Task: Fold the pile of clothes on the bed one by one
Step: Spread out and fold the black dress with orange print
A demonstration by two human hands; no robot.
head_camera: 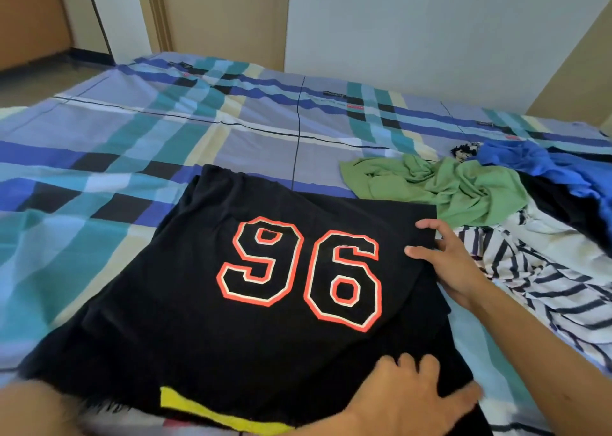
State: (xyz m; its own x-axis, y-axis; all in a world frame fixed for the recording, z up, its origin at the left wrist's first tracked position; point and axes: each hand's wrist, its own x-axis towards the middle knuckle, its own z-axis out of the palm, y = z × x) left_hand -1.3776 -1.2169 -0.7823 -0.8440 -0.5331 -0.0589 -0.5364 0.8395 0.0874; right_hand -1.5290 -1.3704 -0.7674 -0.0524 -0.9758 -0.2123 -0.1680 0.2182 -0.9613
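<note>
The black 96 jersey [265,303] is lying flat on the bed [132,137], the right hand [447,266] pressing its right fold straight-fingered, the left hand [410,399] seemingly gripping the near hem, best keeping edges aligned.

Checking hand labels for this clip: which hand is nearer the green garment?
Right. The right hand lies on the black shirt's right edge, just short of the green garment; the left hand is at the shirt's near hem, farther off.
</note>
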